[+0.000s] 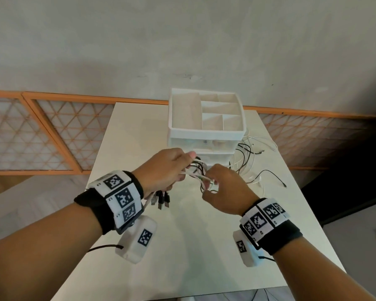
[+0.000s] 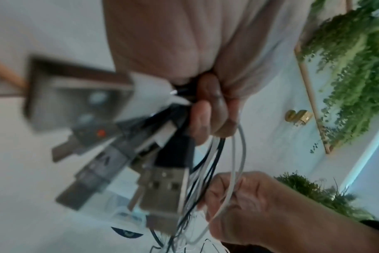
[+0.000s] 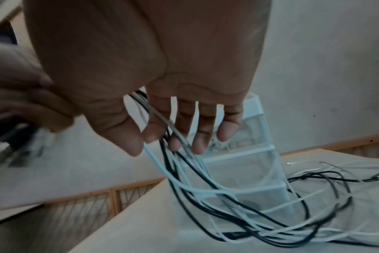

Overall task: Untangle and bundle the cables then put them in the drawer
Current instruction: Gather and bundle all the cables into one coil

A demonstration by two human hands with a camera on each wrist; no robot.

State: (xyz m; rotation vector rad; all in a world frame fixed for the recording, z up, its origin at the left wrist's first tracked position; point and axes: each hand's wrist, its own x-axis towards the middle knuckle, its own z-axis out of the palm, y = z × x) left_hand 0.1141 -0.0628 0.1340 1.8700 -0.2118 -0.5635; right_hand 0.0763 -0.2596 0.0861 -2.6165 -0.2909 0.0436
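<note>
Several black and white cables (image 1: pixel 199 170) run between my two hands above the white table (image 1: pixel 139 131). My left hand (image 1: pixel 167 168) grips the bundle, fingers curled round it, and the USB plugs (image 1: pixel 161 199) hang below its palm; in the left wrist view the plugs (image 2: pixel 160 188) fill the middle under the curled fingers (image 2: pixel 208 116). My right hand (image 1: pixel 217 185) holds the cables (image 3: pixel 184 167) loosely between thumb and fingers (image 3: pixel 180 137). The rest of the cables (image 1: pixel 248 161) trail over the table to the right of the white drawer unit (image 1: pixel 206 127), whose drawers look closed.
The drawer unit's top is a compartment tray (image 1: pixel 204 111). Loose cable ends (image 1: pixel 276 179) lie near the table's right edge. A wall (image 1: pixel 182 40) and an orange lattice railing (image 1: pixel 41 133) stand behind the table.
</note>
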